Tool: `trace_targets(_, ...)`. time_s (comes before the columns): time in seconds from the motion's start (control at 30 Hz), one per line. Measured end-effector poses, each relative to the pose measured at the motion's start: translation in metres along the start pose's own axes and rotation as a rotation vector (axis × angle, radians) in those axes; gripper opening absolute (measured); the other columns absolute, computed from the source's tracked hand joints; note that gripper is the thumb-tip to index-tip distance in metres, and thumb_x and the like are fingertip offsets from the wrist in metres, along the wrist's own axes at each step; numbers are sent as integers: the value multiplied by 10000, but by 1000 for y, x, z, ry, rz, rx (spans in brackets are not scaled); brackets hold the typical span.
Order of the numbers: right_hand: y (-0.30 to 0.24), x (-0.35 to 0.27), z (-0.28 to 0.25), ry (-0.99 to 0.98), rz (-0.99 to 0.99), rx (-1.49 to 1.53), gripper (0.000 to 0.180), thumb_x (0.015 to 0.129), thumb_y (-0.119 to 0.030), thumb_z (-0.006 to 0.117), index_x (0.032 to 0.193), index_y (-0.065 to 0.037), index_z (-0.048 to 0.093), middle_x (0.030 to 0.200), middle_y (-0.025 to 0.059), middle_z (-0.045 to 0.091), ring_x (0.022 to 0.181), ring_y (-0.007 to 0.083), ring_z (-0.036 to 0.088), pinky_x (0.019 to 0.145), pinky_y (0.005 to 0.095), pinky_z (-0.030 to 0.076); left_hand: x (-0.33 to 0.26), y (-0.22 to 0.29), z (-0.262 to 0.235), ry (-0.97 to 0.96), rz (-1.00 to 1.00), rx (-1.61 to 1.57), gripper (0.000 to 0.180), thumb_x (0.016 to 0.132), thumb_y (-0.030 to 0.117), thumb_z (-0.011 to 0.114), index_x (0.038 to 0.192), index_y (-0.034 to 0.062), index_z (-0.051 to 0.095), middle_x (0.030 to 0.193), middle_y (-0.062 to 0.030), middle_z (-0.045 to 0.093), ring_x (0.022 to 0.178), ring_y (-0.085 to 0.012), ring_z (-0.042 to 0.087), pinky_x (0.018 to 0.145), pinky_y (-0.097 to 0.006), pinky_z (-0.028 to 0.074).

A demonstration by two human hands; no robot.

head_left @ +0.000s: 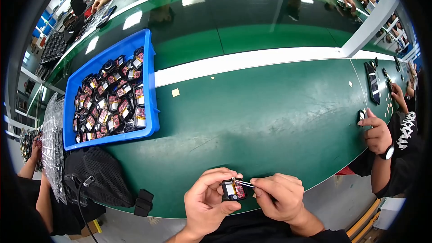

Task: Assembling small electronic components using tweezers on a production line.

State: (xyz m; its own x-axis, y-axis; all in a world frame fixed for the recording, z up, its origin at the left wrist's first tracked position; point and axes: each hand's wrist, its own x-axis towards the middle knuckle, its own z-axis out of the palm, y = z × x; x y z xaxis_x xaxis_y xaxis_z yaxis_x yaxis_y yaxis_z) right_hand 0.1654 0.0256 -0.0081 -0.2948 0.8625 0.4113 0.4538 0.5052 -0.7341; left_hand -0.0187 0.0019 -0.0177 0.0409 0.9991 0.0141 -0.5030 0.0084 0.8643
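Note:
My left hand (pixel 208 200) holds a small black electronic module (pixel 233 190) with a white and red inside, at the near edge of the green bench (pixel 270 121). My right hand (pixel 281 195) pinches thin metal tweezers (pixel 245 182) whose tips touch the top of the module. Both hands are close together over the bench's front edge.
A blue tray (pixel 71 91) with several similar small modules sits at the left. A black mesh bag (pixel 96 175) and stacked clear blister trays (pixel 54 139) lie at the near left. Another person's hand (pixel 377 132) with a wristwatch works at the right; other people's hands show at the far side.

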Motion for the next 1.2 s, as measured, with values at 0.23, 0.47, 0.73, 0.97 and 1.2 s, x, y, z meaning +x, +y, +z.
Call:
trace_targets(0.23, -1, 1, 1, -2, -2, -6, 218, 738, 42, 723, 948, -9, 691, 764, 79, 699, 553, 202, 629, 505, 291, 497, -1, -1, -1, -31, 25, 5, 544, 790, 25, 810, 1255, -41, 535, 1289, -168, 518, 1211, -276, 568, 974, -379, 531)
trace_targets(0.47, -1, 0, 1, 11, -8, -9, 214, 742, 37, 727, 947, -12, 690, 778, 83, 707, 556, 200, 633, 507, 291, 499, -1, -1, -1, -35, 27, 1, 544, 790, 19, 809, 1256, -42, 535, 1290, -167, 518, 1214, -279, 566, 986, -384, 529)
trace_targets(0.73, -1, 1, 2, 14, -10, -12, 188, 748, 39, 720, 928, -6, 693, 760, 83, 707, 548, 198, 636, 507, 286, 498, 0, 0, -2, -48, 13, -9, 540, 792, 12, 806, 1257, -41, 535, 1291, -167, 517, 1217, -278, 564, 989, -385, 527)
trace_targets(0.97, -4, 4, 0, 22, 12, 11, 195, 714, 50, 705, 901, -4, 695, 731, 85, 699, 528, 195, 632, 508, 280, 502, -1, 0, -2, -27, -7, -38, 537, 807, 55, 804, 1258, -46, 532, 1297, -169, 514, 1222, -286, 568, 1008, -392, 518)
trace_targets(1.2, 0, 1, 3, 63, -25, -18, 239, 708, 29, 745, 938, -20, 702, 787, 68, 702, 558, 184, 629, 510, 281, 507, 0, 5, 6, 143, -91, 31, 696, 715, 365, 875, 1192, -35, 563, 1194, -172, 584, 1094, -306, 652, 962, -398, 543)
